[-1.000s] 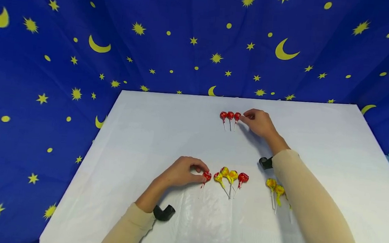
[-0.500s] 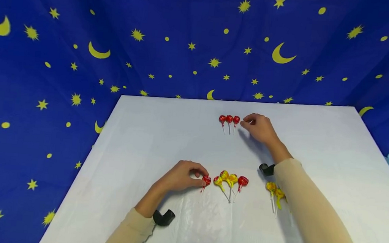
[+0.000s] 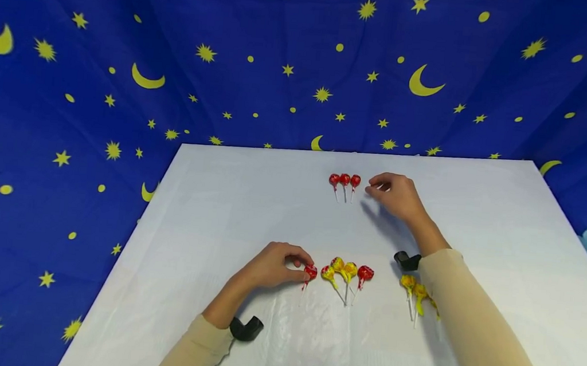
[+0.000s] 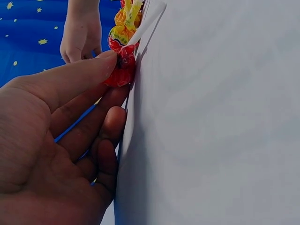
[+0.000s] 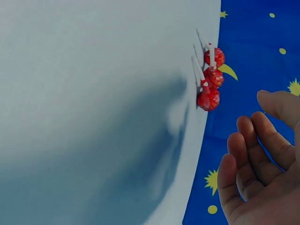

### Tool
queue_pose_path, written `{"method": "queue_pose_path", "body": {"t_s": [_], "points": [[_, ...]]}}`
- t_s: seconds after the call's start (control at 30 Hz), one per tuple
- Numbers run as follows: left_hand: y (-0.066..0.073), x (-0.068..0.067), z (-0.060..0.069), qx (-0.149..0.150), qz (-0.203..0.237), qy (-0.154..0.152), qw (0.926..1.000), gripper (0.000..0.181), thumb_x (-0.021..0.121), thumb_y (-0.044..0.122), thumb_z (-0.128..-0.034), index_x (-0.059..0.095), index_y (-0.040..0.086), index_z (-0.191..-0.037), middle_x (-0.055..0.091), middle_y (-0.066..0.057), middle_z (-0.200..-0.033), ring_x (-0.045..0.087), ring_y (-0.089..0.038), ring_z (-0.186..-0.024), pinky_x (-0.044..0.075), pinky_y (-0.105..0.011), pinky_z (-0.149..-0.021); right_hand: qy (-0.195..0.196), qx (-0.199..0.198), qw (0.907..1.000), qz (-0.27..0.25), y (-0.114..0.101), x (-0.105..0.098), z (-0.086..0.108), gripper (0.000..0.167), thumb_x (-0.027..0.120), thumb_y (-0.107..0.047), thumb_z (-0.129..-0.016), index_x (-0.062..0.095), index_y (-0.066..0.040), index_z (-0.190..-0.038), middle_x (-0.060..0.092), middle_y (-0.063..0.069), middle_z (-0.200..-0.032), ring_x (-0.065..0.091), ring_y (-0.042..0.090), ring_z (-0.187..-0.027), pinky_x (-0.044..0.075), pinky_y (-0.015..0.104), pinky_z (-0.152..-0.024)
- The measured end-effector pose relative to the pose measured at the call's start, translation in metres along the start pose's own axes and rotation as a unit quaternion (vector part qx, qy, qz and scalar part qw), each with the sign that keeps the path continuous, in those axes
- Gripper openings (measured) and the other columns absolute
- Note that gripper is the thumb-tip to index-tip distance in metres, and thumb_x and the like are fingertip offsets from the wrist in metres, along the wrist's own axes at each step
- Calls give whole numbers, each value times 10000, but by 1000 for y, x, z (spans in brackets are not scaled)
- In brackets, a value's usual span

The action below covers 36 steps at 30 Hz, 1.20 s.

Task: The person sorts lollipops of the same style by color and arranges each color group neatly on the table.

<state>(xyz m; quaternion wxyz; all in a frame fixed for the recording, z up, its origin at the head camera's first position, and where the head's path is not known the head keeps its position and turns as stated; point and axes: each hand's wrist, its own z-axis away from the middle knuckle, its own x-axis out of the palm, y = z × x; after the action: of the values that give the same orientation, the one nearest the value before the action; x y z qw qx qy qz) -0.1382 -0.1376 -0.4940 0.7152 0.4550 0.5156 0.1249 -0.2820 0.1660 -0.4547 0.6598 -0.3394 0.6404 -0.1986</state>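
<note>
Between thumb and fingers, my left hand (image 3: 274,265) pinches a red-wrapped lollipop (image 3: 310,272) at the table's middle; the left wrist view shows the thumb on the red wrapper (image 4: 123,75), with the white stick jutting out. Near the far edge, three red lollipops (image 3: 345,179) lie side by side, sticks toward me. Just right of them, apart from the candies, hovers my right hand (image 3: 398,196), its fingers loosely bent around nothing. The right wrist view has these fingers (image 5: 248,154) below the red row (image 5: 211,78).
Right of my left hand lie several yellow lollipops (image 3: 350,269) and one red lollipop (image 3: 366,273), some sticks crossing. More yellow lollipops (image 3: 408,282) lie beside my right sleeve, which partly covers them. The white table (image 3: 208,211) meets a blue star-print cloth (image 3: 260,83) behind.
My right hand has drawn back slightly to the right from the three red lollipops. The left hand keeps its pinch on its lollipop. The head view has tilted a little upward.
</note>
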Motion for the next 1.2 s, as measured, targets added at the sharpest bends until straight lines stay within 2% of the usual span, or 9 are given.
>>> {"method": "queue_pose_path", "body": {"t_s": [0.23, 0.5, 0.63, 0.87, 1.0, 1.2], "points": [[2, 1, 1, -19, 10, -20, 10000, 196, 780, 293, -820, 727, 249, -1003, 646, 124, -903, 568, -114, -827, 450, -277, -754, -9, -54, 10000, -23, -2, -6, 10, 344, 689, -314, -890, 682, -43, -1101, 662, 88, -964, 574, 235, -887, 443, 393, -729], [1, 3, 4, 3, 52, 36, 10000, 191, 777, 301, -822, 728, 243, -997, 643, 75, -882, 561, -133, -816, 440, -298, -741, -544, -189, 9983, 122, -13, -16, 28, 358, 691, -365, -884, 684, -73, -1091, 648, 65, -940, 558, 231, -871, 439, 391, -729], [0, 5, 4, -18, 59, 48, 10000, 188, 781, 308, -817, 728, 248, -987, 616, 121, -849, 557, -132, -805, 437, -297, -738, -763, -262, 9964, 254, -17, -19, 42, 359, 698, -358, -880, 689, -66, -1088, 642, 47, -931, 550, 218, -859, 441, 381, -712], [-1, 8, 4, -81, 65, 42, 9999, 198, 789, 282, -811, 725, 247, -995, 614, 137, -846, 559, -126, -806, 443, -286, -748, -917, -544, 9932, 466, -26, -21, 69, 328, 719, -330, -864, 704, -74, -1067, 644, 3, -944, 541, 190, -847, 445, 362, -695], [-1, 6, 3, -71, 76, 28, 9999, 197, 788, 287, -811, 724, 253, -995, 619, 135, -852, 563, -128, -811, 445, -283, -752, -1064, -581, 9908, 607, -31, -22, 83, 324, 731, -327, -854, 708, -83, -1064, 643, -21, -951, 537, 180, -848, 445, 354, -704], [0, 2, 2, -15, 59, 83, 9999, 194, 785, 277, -815, 724, 239, -995, 622, 116, -862, 560, -130, -812, 446, -291, -749, -1487, -623, 9837, 799, -35, -19, 98, 363, 732, -364, -849, 701, -92, -1088, 644, -32, -965, 539, 172, -855, 450, 338, -705]]}}
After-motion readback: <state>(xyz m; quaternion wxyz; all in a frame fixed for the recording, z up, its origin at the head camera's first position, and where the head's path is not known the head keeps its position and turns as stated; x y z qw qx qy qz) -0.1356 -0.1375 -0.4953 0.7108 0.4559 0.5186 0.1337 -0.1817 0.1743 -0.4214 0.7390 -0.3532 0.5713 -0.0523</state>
